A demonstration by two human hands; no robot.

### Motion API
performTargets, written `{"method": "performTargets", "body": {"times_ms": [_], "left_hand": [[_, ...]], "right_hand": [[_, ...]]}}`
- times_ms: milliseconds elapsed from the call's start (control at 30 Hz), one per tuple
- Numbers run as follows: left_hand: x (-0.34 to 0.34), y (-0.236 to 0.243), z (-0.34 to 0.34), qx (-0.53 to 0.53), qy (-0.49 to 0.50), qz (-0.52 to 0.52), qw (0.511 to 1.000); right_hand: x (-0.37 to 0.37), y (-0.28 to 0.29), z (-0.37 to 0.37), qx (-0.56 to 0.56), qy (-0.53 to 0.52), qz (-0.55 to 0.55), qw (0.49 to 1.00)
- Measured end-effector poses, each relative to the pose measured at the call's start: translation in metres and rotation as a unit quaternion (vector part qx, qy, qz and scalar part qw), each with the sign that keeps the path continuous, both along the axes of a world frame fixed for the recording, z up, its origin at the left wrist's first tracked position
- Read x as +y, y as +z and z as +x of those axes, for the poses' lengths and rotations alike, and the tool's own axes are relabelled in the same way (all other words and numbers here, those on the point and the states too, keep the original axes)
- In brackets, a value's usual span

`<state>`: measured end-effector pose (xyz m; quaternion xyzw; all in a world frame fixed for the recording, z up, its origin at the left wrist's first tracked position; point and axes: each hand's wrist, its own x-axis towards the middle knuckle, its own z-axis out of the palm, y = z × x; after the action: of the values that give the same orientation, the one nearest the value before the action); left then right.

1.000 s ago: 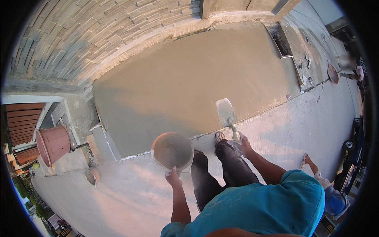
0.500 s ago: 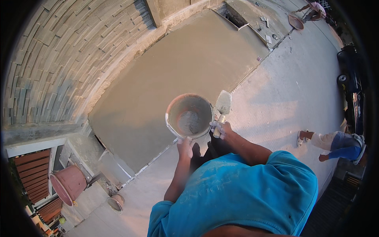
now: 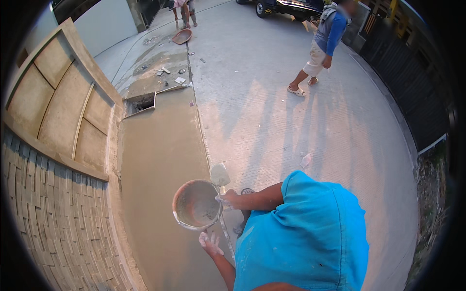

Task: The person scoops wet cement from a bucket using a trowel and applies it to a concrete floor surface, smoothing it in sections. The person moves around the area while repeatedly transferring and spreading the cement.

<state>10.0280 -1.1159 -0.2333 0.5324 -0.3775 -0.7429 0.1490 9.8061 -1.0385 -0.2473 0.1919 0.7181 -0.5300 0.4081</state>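
Note:
A mortar-stained bucket [image 3: 182, 203] is tilted so that I see into it, with grey residue on its inner wall and bottom. My right hand [image 3: 226, 198] is closed at the bucket's right rim. That same hand also holds a pointing trowel [image 3: 220, 174], its grey-coated blade directed away from me. Below the bucket's near rim is my left hand [image 3: 210, 243], whitened with cement, its fingers spread and apart from the rim. Beneath the bucket lies a strip of smooth wet concrete [image 3: 160, 155].
A stone-clad wall [image 3: 58, 218] borders the strip on the left. At its far end is a rectangular pit [image 3: 141, 103] with debris beyond. A person in a blue top [image 3: 323, 46] stands on the pavement at right. A wheelbarrow-like pan [image 3: 182, 36] and another person's legs are farther off.
My left hand has let go of the bucket's rim and opened. The view has swung to the right along the strip. My right hand keeps the bucket and trowel.

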Motion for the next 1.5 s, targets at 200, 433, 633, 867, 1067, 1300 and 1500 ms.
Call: {"method": "performTargets", "body": {"times_ms": [200,433,633,867,1067,1300,1500], "left_hand": [[-0.014,-0.09,0.078,-0.206,-0.462,-0.206,0.838],[0.045,-0.038,-0.084,-0.136,-0.649,-0.218,0.716],[0.112,-0.013,-0.195,-0.067,-0.768,-0.24,0.591],[0.166,-0.009,-0.263,-0.024,-0.851,-0.259,0.457],[0.188,-0.001,-0.254,0.01,-0.884,-0.252,0.393],[0.1,-0.018,-0.181,-0.019,-0.852,-0.218,0.475],[0.053,0.014,-0.005,-0.12,-0.692,-0.169,0.692]], "right_hand": [[0.037,0.022,-0.038,0.04,-0.051,-0.002,0.998],[0.156,0.002,-0.097,0.082,-0.185,0.174,0.964],[0.273,-0.014,-0.123,0.044,-0.419,0.225,0.878],[0.362,-0.002,-0.081,0.01,-0.537,0.144,0.831],[0.397,-0.009,0.004,0.005,-0.665,0.207,0.717],[0.386,-0.075,0.055,-0.013,-0.774,0.163,0.611],[0.413,-0.088,0.045,0.051,-0.777,0.052,0.626]]}}
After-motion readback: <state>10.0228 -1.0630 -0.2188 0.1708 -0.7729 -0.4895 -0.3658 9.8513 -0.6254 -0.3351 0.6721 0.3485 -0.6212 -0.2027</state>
